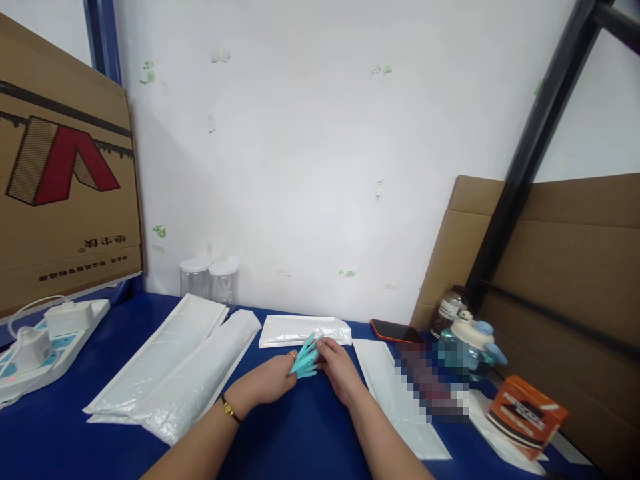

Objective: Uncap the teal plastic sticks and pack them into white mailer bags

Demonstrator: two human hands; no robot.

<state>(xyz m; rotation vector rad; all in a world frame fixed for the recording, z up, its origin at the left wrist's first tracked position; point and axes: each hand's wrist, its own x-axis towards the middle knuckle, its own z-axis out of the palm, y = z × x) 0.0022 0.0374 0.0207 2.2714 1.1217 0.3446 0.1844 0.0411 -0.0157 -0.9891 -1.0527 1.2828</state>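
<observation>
Thin teal strips (306, 357) fan out over the blue table (295, 433), before a short white bubble mailer (286, 329) — the left hand (276, 379) pinches their lower ends; the right hand (337, 365) curls its fingers at their right edge — whether pinching, I cannot tell.

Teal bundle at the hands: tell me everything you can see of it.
The teal bundle is a cluster of slim, light blue-green strips, perhaps plastic or rubber; the material is unclear. The left hand grips its lower left end, and the strips fan out up and to the right, some tips separated. The right hand has its fingers at the right edge; their grip is unclear. In the view, the upper tips overlap a white packet.
</observation>
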